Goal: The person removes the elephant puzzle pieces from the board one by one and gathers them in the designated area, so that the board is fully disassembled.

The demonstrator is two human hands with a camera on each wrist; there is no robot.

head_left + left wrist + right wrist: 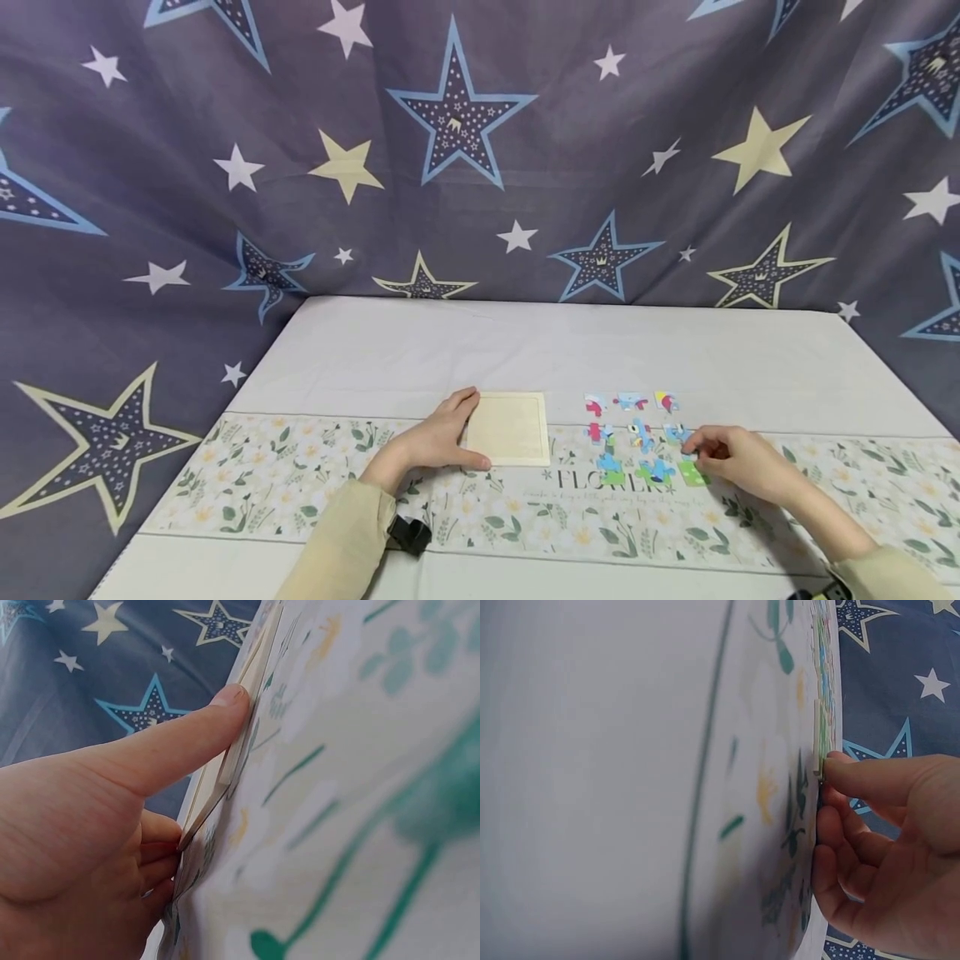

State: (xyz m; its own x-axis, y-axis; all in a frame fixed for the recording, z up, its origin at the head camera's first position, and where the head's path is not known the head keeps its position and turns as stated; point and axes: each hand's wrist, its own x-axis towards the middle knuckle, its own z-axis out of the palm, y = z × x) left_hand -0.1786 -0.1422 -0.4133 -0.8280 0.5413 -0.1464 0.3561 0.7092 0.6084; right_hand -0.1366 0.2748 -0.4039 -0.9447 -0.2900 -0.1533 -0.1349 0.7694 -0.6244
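Observation:
A shallow cream wooden puzzle tray [508, 429] lies flat on the table. My left hand [442, 433] holds its left side, with fingers at the far corner and the thumb [214, 724] on the near edge. To the right, jigsaw pieces are laid out in three rows, with pink ones [595, 406] on the left and a blue one [641, 435] in the middle. My right hand [738, 462] is at the near right corner of these rows. Its thumb and index finger pinch the edge of a green spotted puzzle piece [690, 473]; the other fingers are curled.
A white cloth [570, 346] covers the table, with a flowered runner [525, 525] across it. Behind stands a dark curtain [420, 217] printed with stars. A black wrist strap device [410, 534] sits on the left sleeve.

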